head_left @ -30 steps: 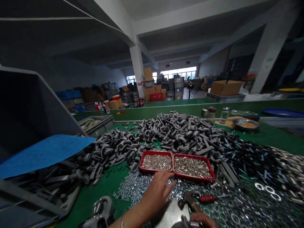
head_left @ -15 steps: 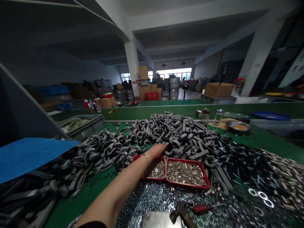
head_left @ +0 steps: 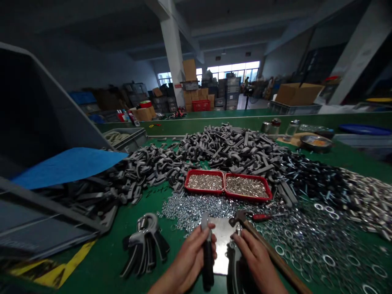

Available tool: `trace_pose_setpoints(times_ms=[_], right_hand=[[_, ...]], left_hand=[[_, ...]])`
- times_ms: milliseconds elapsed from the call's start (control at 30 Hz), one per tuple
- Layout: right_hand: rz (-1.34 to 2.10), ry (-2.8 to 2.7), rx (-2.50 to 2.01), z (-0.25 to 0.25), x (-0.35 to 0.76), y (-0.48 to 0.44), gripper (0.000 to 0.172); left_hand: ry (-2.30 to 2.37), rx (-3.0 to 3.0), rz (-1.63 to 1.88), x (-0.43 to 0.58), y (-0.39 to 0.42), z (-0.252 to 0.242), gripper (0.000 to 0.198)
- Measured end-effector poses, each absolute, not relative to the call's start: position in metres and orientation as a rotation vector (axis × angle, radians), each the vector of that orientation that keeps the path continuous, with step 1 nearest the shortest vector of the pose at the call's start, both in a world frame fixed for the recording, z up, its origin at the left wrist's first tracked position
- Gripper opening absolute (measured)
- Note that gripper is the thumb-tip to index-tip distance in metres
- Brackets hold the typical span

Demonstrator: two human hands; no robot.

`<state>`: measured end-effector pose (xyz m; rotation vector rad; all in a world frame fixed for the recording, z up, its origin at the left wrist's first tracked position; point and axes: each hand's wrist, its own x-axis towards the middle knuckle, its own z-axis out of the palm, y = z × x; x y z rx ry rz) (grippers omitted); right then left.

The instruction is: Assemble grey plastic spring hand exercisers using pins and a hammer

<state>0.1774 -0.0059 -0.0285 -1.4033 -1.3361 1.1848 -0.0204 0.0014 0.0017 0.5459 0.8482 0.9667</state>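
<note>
My left hand (head_left: pixel 191 255) is closed around a grey hand-grip handle (head_left: pixel 208 257) with a black sleeve and a curved top, held upright. My right hand (head_left: pixel 259 261) grips a second grey-and-black handle (head_left: pixel 233 263), with a coil spring (head_left: pixel 239 230) at its top near my fingertips. The two handles are apart, over a flat metal plate (head_left: pixel 221 230). A hammer (head_left: pixel 275 259) with a wooden shaft lies beside the plate and passes by my right hand. Left of my hands sits a small group of hand grippers (head_left: pixel 146 241) with springs.
Two red trays (head_left: pixel 203 190) of small metal parts stand beyond the plate. Behind them rises a heap of grey handles (head_left: pixel 226 149). A red screwdriver (head_left: pixel 260 217), loose rings (head_left: pixel 329 260) and black parts (head_left: pixel 321 179) lie rightward. A grey crate (head_left: pixel 45 220) stands at left.
One arm was stretched over the red trays to the handle heap. Now both hands are near me over the plate, each holding a handle. The view has tilted down.
</note>
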Motion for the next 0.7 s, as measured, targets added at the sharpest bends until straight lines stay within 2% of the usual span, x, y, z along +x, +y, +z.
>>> trace_pose_setpoints(times_ms=[200,367,533,700], right_hand=[[0.921,-1.849,-1.399,-0.012,0.155,-0.021,0.025],[0.749,-2.011,-1.408,-0.006,0.152,-0.031,0.03],[0.757,-2.009,-1.346,0.0,0.154,-0.036,0.033],[0.873,-1.853,-1.299,0.0,0.157,-0.04,0.028]], left_hand=[[1.0,0.688,0.904,-0.009,-0.036,-0.007,0.058],[1.091,0.818,0.804,-0.007,-0.044,0.0,0.063],[1.18,0.958,0.714,0.002,-0.046,0.001,0.073],[1.25,1.18,0.746,0.002,-0.047,0.001,0.068]])
